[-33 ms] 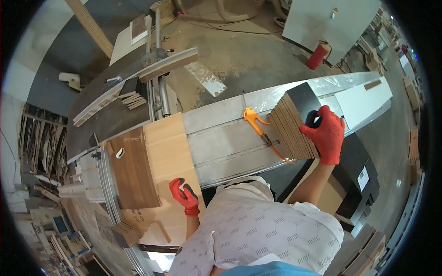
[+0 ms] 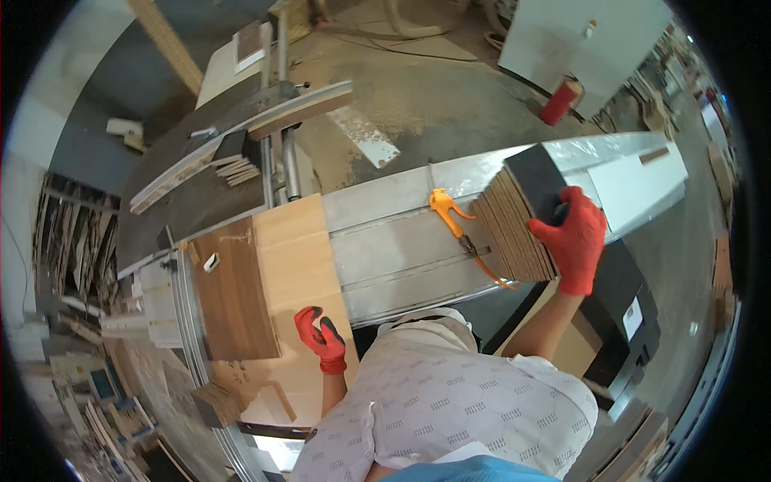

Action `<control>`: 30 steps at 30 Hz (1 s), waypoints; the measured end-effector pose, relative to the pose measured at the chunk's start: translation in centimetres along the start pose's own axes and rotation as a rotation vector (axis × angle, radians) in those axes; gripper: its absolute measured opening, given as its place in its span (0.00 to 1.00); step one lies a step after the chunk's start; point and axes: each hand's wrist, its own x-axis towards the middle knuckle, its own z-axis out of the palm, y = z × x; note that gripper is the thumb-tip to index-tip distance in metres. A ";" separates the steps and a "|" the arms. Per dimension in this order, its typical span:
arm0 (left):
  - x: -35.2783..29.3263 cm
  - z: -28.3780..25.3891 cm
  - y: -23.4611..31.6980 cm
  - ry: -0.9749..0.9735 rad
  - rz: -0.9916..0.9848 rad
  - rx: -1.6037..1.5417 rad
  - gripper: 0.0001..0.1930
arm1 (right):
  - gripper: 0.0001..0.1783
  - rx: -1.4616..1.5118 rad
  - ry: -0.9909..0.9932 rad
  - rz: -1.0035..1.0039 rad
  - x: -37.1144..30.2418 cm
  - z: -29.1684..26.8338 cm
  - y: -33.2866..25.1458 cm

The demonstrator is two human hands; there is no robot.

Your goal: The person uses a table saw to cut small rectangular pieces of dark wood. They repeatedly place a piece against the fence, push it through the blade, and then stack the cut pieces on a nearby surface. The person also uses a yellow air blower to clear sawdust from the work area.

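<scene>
A stack of black-faced boards with brown edges sits on the right half of the metal sliding table. My right hand, in a red glove, spans the black top board, thumb at one side and fingers curled at the other; its fingertips are partly hidden. Left of the stack lies an orange air blow gun with its hose. My left hand, gloved in red with dark fingertips, is held with fingers loosely bent and apart, holding nothing, over the pale wooden board.
A dark brown panel lies left of my left hand, with a small white tool on it. Farther left are a fence rail and several small boards. A red fire extinguisher stands beyond the table, near a grey cabinet.
The whole view has shifted slightly. My right hand stays at the stack, and my left hand stays above the pale board.
</scene>
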 end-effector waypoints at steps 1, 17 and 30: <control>0.6 -0.2 -0.2 0.041 0.085 -0.041 0.12 | 0.37 0.070 0.046 -0.008 0.2 -0.6 -1.1; 2.6 -12.2 -9.6 0.420 0.019 0.110 0.13 | 0.22 1.620 -1.408 -0.057 -7.1 35.0 -37.2; 25.1 -11.9 -21.2 0.543 -0.180 0.485 0.41 | 0.20 0.852 -0.758 -0.868 -2.7 63.9 -73.0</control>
